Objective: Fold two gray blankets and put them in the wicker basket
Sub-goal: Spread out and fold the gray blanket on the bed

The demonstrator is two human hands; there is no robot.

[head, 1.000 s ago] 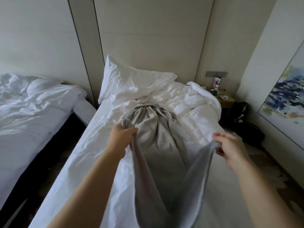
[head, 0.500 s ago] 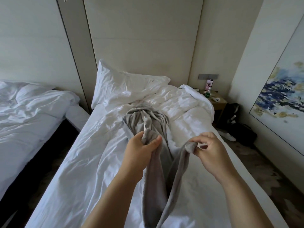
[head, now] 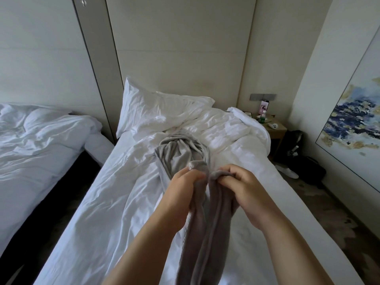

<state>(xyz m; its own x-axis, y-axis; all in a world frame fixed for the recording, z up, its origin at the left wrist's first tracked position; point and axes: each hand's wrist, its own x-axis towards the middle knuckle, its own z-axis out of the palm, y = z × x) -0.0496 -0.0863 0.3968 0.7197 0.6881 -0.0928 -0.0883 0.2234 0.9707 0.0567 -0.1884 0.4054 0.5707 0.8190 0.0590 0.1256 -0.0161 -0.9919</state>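
"Where are the hands?"

"Both arms reach out over the bed [head: 123, 192]. The left hand [head: 183, 188] and the right hand [head: 242, 188] are up in the air, side by side, almost touching."

"What do they hold?"

"The gray blanket [head: 178, 155]. Each hand has its fingers curled tight round a bunched-up bit of the edge. A little corner pokes up above the left hand."

"Where is the rest of it?"

"One part hangs down between the two arms, toward the person. The other part lies in a crumpled heap on the white sheet, further up the bed. It sits just below the pillow [head: 160, 108] and right beside the puffy duvet [head: 232, 128]."

"What else is near?"

"Another bed [head: 41, 145] with white covers stands to the left. A small bedside table [head: 277, 130] stands to the right, by the wall."
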